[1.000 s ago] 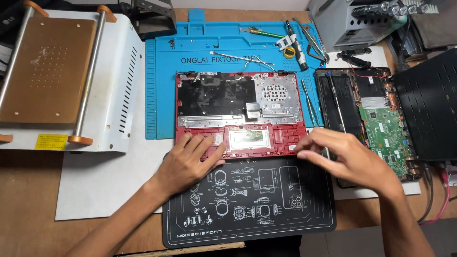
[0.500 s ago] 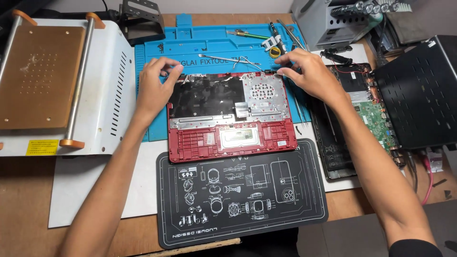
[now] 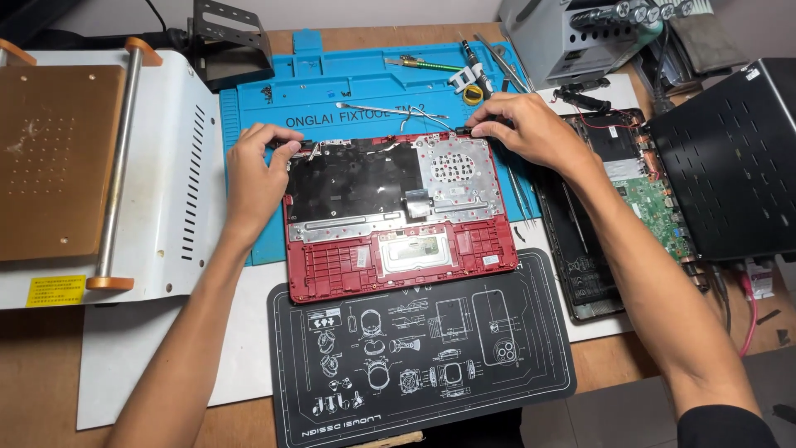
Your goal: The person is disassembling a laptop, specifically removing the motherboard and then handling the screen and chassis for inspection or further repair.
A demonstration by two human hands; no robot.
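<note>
The left hand (image 3: 253, 170) and right hand (image 3: 526, 129) each pinch a far corner of the red laptop palmrest shell (image 3: 398, 220), grip clamped on its edge. It looks light, thin and likely flexible, so both corners seem the safest hold

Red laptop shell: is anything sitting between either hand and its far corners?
Nothing visible. The left hand is already on the far left corner of the red laptop shell and the right hand on the far right corner. The tweezers lie just beyond on the blue mat, clear of both.
</note>
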